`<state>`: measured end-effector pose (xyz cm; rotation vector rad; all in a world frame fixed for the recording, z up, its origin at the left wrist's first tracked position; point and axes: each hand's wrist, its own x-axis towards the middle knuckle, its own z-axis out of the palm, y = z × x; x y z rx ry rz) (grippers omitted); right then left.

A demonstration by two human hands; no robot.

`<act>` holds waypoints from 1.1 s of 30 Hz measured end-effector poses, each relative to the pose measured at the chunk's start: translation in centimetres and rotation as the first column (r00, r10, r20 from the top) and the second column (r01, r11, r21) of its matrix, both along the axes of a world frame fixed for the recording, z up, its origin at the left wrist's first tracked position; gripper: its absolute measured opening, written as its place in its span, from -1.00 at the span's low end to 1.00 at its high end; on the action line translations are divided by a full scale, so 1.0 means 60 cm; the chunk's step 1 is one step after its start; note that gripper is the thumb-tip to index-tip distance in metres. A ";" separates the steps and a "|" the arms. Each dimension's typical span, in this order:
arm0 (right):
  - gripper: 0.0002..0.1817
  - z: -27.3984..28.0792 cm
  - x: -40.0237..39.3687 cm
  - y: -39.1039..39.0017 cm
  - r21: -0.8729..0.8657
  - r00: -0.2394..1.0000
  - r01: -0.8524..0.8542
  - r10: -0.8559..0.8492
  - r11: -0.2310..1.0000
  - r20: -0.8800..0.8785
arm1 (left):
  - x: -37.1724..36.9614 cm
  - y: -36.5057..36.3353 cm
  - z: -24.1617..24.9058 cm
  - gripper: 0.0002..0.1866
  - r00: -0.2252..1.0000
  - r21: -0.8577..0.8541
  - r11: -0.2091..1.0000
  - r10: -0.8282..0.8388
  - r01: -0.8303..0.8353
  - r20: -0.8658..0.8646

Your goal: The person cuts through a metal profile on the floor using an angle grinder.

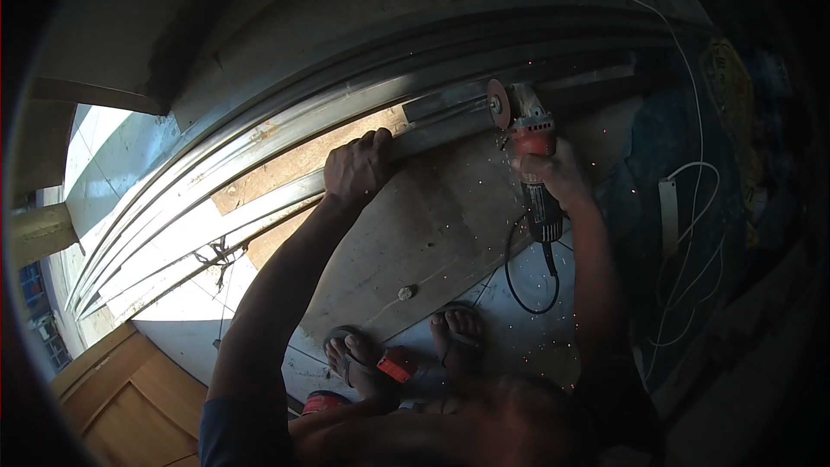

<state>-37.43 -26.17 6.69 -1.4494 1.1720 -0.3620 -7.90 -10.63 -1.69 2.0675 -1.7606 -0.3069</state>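
Note:
My right hand (558, 171) is wrapped round the body of a red and black angle grinder (533, 140). Its reddish cutting disc (499, 104) stands upright at the end of the tool, against or very close to a long metal bar (441, 131); the exact contact is hard to make out. Small orange sparks are scattered around the grinder and down toward the floor. Farther left, my left hand (356, 164) presses on the same bar, fingers curled over its far edge. The grinder's black cord (512, 281) loops below its handle.
Several long metal bars (285, 117) lie side by side behind. A white power strip (668, 216) with white cable lies on dark cloth at right. My sandalled feet (458, 337) flank a small red object (397, 365). A wooden panel (143, 402) is at lower left.

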 end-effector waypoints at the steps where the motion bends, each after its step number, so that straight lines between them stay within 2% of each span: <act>1: -0.53 -0.005 -0.002 -0.006 0.025 0.999 0.002 -0.001 1.000 -0.033 | -0.001 -0.001 0.001 -0.81 1.000 -0.001 1.000 0.002 -0.002 0.014; 6: -0.50 -0.006 -0.012 0.003 0.027 0.999 -0.004 0.005 1.000 -0.041 | 0.000 -0.002 0.004 -0.82 1.000 -0.009 1.000 0.005 -0.005 0.012; 8: -0.35 -0.002 -0.013 0.010 0.115 0.999 0.033 -0.031 0.993 -0.014 | -0.002 -0.001 0.008 -0.81 0.999 -0.062 0.998 -0.018 0.020 0.027; 12: -0.35 -0.022 -0.028 -0.002 0.055 0.997 0.006 -0.002 0.998 -0.078 | 0.003 -0.003 -0.003 -0.79 1.000 -0.031 0.999 -0.018 0.019 0.023; 18: -0.40 -0.007 -0.030 0.010 0.138 0.997 0.000 0.011 0.990 -0.082 | 0.003 -0.001 -0.004 -0.78 0.998 -0.130 0.991 -0.034 0.040 0.044; 21: -0.41 -0.007 -0.027 0.013 0.037 0.998 -0.015 0.017 0.999 -0.066 | 0.003 0.000 -0.013 -0.77 0.999 -0.170 0.985 -0.015 0.021 0.036; 23: -0.42 0.013 -0.015 0.015 0.073 0.996 -0.004 0.011 0.997 -0.092 | 0.004 0.001 -0.012 -0.74 0.999 -0.077 0.997 -0.027 0.030 0.036; 24: -0.42 0.013 -0.011 0.015 0.068 0.996 -0.002 0.008 0.998 -0.088 | 0.005 0.001 -0.014 -0.74 0.999 -0.083 0.996 -0.030 0.033 0.041; 26: -0.41 0.015 -0.009 0.012 0.080 0.997 0.005 0.001 0.997 -0.073 | 0.003 0.001 -0.017 -0.55 0.998 0.010 0.999 0.038 -0.037 -0.049; 30: -0.45 -0.002 -0.020 0.015 -0.031 0.997 0.021 -0.023 0.999 -0.070 | -0.004 0.001 0.017 -0.49 1.000 -0.033 0.999 -0.009 0.009 -0.006; 33: -0.48 0.016 -0.027 0.036 0.138 0.995 0.045 -0.056 0.989 0.078 | -0.001 -0.004 0.017 -0.34 1.000 -0.025 1.000 0.009 -0.009 -0.005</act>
